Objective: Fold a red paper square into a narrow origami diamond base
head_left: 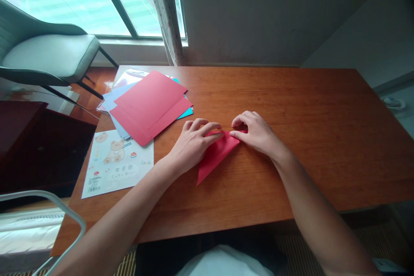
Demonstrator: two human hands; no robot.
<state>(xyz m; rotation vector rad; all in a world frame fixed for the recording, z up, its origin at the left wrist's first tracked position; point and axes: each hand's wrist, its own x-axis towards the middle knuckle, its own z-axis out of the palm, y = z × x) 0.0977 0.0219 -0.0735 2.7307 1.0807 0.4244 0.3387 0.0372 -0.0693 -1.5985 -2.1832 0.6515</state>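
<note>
A folded piece of red paper (pixel 215 154) lies on the wooden table between my hands, one pointed corner toward the table's front edge. My left hand (pixel 195 140) rests over its left part, with the thumb and fingers closed along the upper edge. At the paper's right corner, my right hand (pixel 254 133) pinches it between thumb and fingers. The fingertips of both hands are close together near the top edge of the paper.
Left of my hands, red sheets (pixel 152 103) lie over blue ones on the table (pixel 307 138). A white sheet with bear drawings (pixel 118 161) is nearer the left edge. Beyond are a chair (pixel 51 56), a curtain (pixel 164 13) and a window.
</note>
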